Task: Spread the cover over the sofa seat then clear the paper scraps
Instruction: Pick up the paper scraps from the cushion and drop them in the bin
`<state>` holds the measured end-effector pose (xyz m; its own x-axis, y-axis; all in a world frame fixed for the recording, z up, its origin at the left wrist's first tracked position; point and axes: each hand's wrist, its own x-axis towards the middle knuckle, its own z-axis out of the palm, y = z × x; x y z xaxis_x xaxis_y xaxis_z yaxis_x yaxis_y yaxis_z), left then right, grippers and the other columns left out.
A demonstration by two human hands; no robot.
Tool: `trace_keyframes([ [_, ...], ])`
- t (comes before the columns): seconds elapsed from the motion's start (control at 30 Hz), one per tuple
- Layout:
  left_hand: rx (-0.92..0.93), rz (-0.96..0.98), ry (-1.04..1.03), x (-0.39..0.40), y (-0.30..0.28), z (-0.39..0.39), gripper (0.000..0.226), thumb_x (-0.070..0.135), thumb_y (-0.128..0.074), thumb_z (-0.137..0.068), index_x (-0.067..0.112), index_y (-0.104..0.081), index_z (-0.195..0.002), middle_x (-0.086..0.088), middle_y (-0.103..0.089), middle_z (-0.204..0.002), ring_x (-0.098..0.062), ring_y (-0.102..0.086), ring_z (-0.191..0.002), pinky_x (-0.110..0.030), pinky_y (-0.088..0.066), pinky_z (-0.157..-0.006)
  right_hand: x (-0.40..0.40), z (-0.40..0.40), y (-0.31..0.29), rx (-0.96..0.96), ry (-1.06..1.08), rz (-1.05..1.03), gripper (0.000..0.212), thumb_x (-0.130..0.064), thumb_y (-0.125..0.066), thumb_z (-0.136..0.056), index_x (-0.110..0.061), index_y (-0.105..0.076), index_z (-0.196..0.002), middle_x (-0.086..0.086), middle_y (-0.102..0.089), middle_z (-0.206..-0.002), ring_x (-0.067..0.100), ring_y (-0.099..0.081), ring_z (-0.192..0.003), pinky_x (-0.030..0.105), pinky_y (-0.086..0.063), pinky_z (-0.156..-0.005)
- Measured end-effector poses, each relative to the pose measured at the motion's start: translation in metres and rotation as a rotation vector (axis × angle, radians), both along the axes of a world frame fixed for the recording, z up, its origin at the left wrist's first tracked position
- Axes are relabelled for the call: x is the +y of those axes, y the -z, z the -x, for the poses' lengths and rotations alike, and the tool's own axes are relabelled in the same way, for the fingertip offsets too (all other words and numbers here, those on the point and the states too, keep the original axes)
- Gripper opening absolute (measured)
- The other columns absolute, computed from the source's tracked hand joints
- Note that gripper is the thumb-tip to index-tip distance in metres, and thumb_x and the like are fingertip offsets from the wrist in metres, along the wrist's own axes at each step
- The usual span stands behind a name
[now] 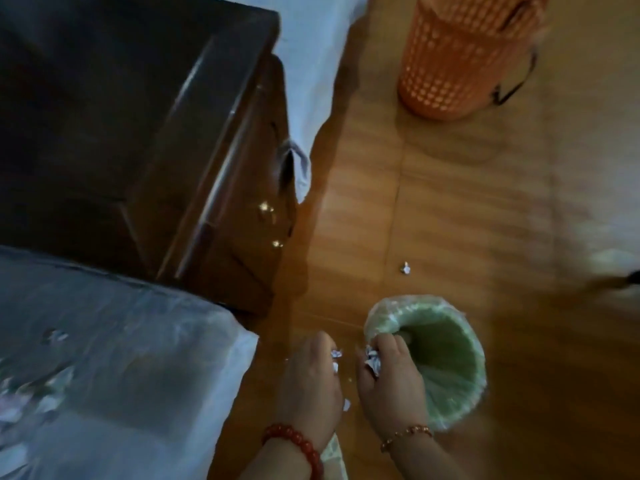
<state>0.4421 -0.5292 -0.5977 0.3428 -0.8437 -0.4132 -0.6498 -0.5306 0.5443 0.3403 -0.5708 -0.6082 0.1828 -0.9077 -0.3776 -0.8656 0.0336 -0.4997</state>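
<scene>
Both forearms enter from bottom edge, close together, backs of hands up. Left hand [311,379] fingers curled, pinching crumpled white paper scraps [336,355]. Right hand [391,379] fingers curled round another paper wad [373,362]. Beaded bracelet on each wrist.

This is a home living room. A cloth cover [104,375] lies over a sofa seat at near left, a dark wooden side table [138,133] stands beyond it, and the wood-look floor [450,209] carries a green lined waste bin [474,375] near and an orange perforated basket [460,60] far right.
</scene>
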Motion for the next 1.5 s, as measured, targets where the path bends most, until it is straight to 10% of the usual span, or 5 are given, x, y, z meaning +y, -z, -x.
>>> trace_keyframes([
  [0.27,0.29,-0.026,0.046,-0.051,0.034,0.082,0.014,0.043,-0.04,-0.095,0.029,-0.04,-0.093,0.009,-0.05,-0.082,-0.004,-0.048,-0.063,-0.016,-0.029,-0.045,-0.03,0.08,0.04,-0.156,0.524,-0.095,0.02,-0.028,-0.064,-0.085,-0.016,-0.048,-0.083,-0.002,-0.055,-0.073,0.012,-0.051,-0.062,0.02,-0.038,-0.05],
  [0.5,0.529,-0.165,-0.108,-0.075,0.122,0.137,0.073,0.068,-0.018,-0.086,0.007,-0.056,-0.101,-0.019,-0.053,-0.103,-0.029,-0.052,-0.097,-0.048,-0.046,-0.089,-0.05,0.129,0.104,-0.447,1.057,-0.411,0.104,-0.089,-0.03,-0.066,-0.008,-0.046,-0.129,0.019,-0.054,-0.124,0.032,-0.052,-0.116,0.046,-0.044,-0.098],
  [0.67,1.012,-0.445,-0.502,-0.071,0.163,0.147,0.107,0.1,-0.033,-0.045,0.045,-0.035,-0.137,0.006,-0.039,-0.145,-0.023,-0.04,-0.131,-0.054,-0.034,-0.105,-0.054,0.152,0.127,-0.755,1.329,-0.467,0.05,-0.035,-0.028,-0.101,-0.003,-0.037,-0.138,0.018,-0.035,-0.147,0.035,-0.036,-0.133,0.038,-0.038,-0.102],
  [0.9,1.097,-0.39,-0.442,-0.079,0.152,0.158,0.084,0.0,-0.042,-0.082,0.042,-0.009,-0.146,0.006,-0.033,-0.14,-0.023,-0.057,-0.108,-0.046,-0.042,-0.1,-0.046,0.157,0.143,-0.855,1.288,-0.514,0.07,-0.015,-0.053,-0.087,-0.044,-0.021,-0.142,0.011,-0.048,-0.135,0.036,-0.055,-0.114,0.059,-0.045,-0.095],
  [1.5,1.125,-0.287,-0.486,-0.061,0.084,0.133,0.058,0.055,-0.032,-0.094,0.041,-0.013,-0.146,0.012,-0.027,-0.151,-0.011,-0.026,-0.138,-0.038,-0.023,-0.112,-0.035,0.129,0.094,-0.608,1.16,-0.22,0.063,-0.058,-0.037,-0.084,-0.039,-0.023,-0.142,-0.001,-0.027,-0.151,0.024,-0.028,-0.137,0.055,-0.026,-0.11],
])
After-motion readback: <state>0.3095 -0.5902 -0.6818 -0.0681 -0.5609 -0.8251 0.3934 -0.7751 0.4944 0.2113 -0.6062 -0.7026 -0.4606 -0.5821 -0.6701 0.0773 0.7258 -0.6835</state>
